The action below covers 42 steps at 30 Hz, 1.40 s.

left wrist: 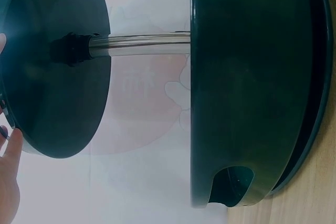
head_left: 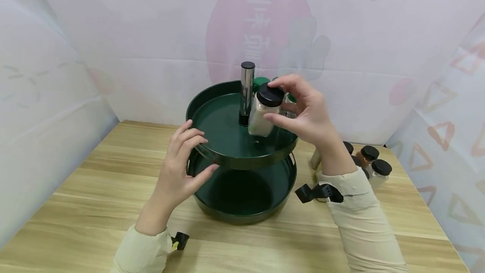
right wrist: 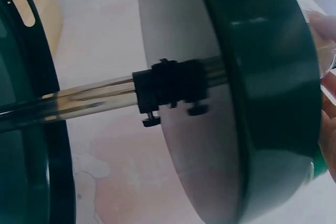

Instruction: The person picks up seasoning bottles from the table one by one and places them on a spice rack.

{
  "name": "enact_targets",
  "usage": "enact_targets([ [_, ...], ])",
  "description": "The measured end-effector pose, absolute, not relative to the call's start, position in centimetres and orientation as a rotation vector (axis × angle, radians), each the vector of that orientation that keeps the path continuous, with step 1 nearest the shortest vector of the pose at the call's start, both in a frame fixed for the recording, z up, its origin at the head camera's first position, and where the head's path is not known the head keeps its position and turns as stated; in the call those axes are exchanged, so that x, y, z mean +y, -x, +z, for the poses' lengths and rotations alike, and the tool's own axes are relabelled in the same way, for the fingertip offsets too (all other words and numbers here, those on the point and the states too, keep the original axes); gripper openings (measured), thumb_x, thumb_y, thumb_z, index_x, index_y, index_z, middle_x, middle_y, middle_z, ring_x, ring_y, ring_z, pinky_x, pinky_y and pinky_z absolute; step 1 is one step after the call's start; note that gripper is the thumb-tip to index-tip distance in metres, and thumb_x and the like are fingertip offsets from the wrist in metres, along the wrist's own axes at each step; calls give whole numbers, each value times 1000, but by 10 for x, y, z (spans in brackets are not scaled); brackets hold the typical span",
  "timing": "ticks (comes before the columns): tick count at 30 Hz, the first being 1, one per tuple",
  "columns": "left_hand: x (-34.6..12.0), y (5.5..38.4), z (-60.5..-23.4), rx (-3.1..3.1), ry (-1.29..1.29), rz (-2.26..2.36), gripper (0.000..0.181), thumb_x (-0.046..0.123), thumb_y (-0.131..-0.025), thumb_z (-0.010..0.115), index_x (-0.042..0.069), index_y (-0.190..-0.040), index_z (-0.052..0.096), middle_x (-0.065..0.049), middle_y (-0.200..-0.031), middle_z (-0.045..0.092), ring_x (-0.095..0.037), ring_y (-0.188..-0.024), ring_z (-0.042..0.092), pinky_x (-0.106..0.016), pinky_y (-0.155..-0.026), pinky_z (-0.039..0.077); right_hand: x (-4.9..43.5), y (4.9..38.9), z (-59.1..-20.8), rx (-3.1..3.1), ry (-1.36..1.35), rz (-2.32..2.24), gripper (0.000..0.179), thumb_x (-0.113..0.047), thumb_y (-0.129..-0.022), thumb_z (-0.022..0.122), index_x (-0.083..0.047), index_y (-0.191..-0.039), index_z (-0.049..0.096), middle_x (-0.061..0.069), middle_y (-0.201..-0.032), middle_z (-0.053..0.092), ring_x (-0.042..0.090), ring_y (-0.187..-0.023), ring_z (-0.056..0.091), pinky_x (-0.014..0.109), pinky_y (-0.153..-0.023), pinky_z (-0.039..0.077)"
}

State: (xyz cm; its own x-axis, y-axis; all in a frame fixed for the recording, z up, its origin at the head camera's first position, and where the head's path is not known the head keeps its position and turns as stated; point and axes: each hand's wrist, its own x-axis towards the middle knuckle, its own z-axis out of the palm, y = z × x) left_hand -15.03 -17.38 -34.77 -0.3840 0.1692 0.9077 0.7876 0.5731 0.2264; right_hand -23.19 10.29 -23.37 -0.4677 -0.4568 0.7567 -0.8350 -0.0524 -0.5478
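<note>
A two-tier green rotating tray stand stands on the table. My left hand grips the near-left rim of its upper tray, fingers over the edge and thumb below. In my right hand is a clear spice jar with pale contents and a black lid, pinched near the lid. The jar is slightly tilted over the upper tray, just right of the metal post. Behind it are jars with green lids, partly hidden by the jar and the right hand. The right wrist view shows the upper tray's underside.
The lower tray sits beneath, with a handle cutout in its wall. To the right, several black-lidded jars stand on the wooden table, partly behind the right forearm. White printed cloth encloses the back and sides.
</note>
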Motion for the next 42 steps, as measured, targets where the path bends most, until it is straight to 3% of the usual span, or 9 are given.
enact_targets([
  [5, -174, 150, -347, -1869, 778, -830, 52, 41, -94, 66, -6, -114, 60, -21, -121, 59, -52, -132, 42, -42, -122, 31, 95, 232, -236, -1955, -1361, 1551, 59, 19, -70, 78, 7, -123, 54, 12, -120, 59, 22, -102, 63, 30, -85, 61],
  [20, -170, 151, -346, -1877, 773, -834, 52, 42, -94, 66, -5, -114, 60, -21, -122, 59, -52, -133, 42, -41, -123, 31, 87, 239, -237, -2093, -1345, 1551, 54, 10, -77, 79, 3, -125, 55, 16, -121, 58, 18, -106, 65, 31, -92, 59],
  [33, -170, 151, -344, -1887, 769, -821, 52, 43, -94, 65, -5, -115, 59, -21, -122, 59, -52, -133, 42, -43, -123, 30, 86, 240, -237, -2127, -1348, 1514, 53, 7, -78, 78, 2, -126, 56, 15, -121, 60, 15, -104, 65, 26, -86, 60],
  [42, -170, 151, -345, -1894, 765, -822, 53, 44, -94, 65, -5, -115, 60, -21, -123, 59, -51, -134, 41, -41, -123, 30, 86, 242, -239, -2191, -1316, 1482, 52, 5, -80, 78, 0, -127, 56, 14, -120, 58, 20, -103, 66, 28, -88, 60],
])
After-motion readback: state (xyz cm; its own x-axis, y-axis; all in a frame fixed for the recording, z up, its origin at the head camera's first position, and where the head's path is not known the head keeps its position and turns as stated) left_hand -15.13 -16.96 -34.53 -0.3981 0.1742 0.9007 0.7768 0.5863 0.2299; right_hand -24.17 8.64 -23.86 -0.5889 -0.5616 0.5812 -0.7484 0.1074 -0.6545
